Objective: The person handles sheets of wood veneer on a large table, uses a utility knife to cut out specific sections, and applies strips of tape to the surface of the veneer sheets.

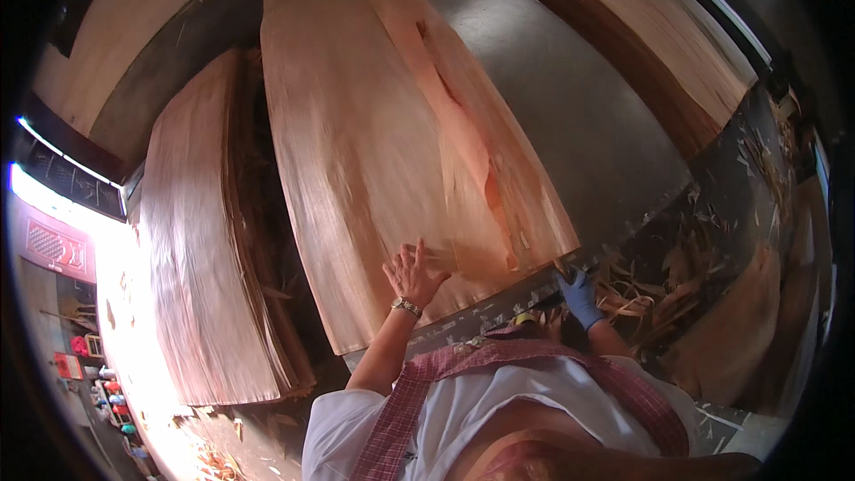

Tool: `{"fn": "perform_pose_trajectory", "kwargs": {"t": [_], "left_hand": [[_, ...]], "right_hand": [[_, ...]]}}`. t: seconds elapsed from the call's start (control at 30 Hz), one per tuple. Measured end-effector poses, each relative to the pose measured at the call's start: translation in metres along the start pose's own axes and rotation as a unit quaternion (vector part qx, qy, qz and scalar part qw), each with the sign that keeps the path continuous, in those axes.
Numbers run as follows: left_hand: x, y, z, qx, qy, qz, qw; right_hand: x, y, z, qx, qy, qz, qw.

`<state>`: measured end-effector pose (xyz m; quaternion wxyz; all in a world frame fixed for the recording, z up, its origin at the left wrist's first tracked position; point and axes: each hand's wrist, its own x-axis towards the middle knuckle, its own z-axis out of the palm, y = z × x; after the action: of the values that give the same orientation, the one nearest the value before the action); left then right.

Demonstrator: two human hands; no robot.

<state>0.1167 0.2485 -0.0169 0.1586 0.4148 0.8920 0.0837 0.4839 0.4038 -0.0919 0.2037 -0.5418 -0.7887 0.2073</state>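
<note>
A wide, pale sheet of wood veneer (347, 142) lies lengthwise on a dark, smooth worktable (579, 80). Along its right side, a narrower veneer piece (463, 134) overlaps it, with a ragged, split edge showing orange. My left hand (412, 278), bare and with a watch at the wrist, is spread open over the near part of the sheet. At the sheet's near right corner is my right hand (581, 298) in a blue glove. Its fingers are closed around a small brownish thing that I cannot make out, close to the veneer edge.
A thick stack of veneer (196, 240) stands to the left, and another stack (641, 27) lies at the far right. Torn veneer scraps (641, 294) pile up beside my right hand. Bright light falls on the floor at the left, near a red panel (58, 245).
</note>
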Motion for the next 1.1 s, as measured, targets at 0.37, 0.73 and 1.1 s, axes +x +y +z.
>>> {"fn": "perform_pose_trajectory", "kwargs": {"t": [0.37, 0.73, 1.1], "left_hand": [[0.017, 0.010, 0.018, 0.124, -0.004, -0.004, 0.992], [0.014, 0.009, 0.021, 0.175, -0.048, -0.052, 0.982], [0.028, 0.021, 0.019, 0.141, -0.086, -0.047, 0.985]], "right_hand": [[0.105, 0.163, -0.099, -0.075, 0.051, -0.028, 0.996], [0.170, 0.185, -0.152, 0.060, -0.006, 0.030, 0.998], [0.085, 0.361, -0.262, -0.200, 0.078, 0.055, 0.975]]}}
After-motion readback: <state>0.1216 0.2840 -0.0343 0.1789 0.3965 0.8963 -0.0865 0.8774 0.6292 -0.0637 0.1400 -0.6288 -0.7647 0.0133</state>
